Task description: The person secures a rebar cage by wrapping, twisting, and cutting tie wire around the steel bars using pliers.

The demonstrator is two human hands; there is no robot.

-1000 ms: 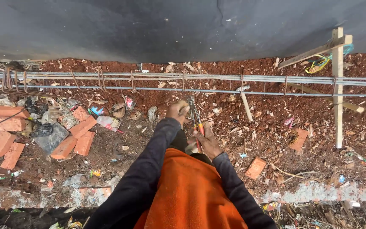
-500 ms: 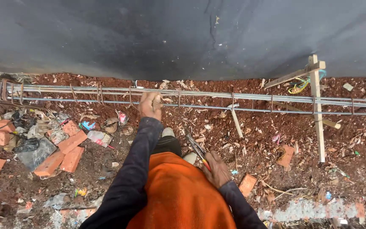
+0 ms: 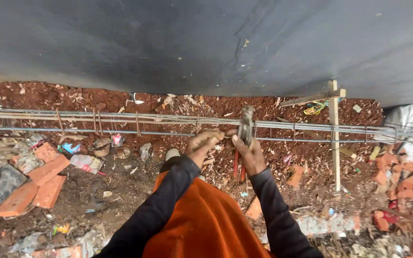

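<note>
Steel rebar cage (image 3: 120, 123) lies on red soil (image 3: 283, 157) along the foot of a dark wall (image 3: 192, 43), its long axis running left to right, just ahead of both hands. Right hand (image 3: 250, 154) is closed around red-handled pincers (image 3: 243, 143), whose head meets the bars; left hand (image 3: 202, 144), fingers curled, touches the near bar beside it.

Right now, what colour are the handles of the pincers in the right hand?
Red, on the pincers in the right hand, head view.

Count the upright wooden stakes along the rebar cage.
1: a wooden stake right of the hands, crossing the rebar cage, with a slanted batten at its top. Others may lie beyond the frame.
</note>
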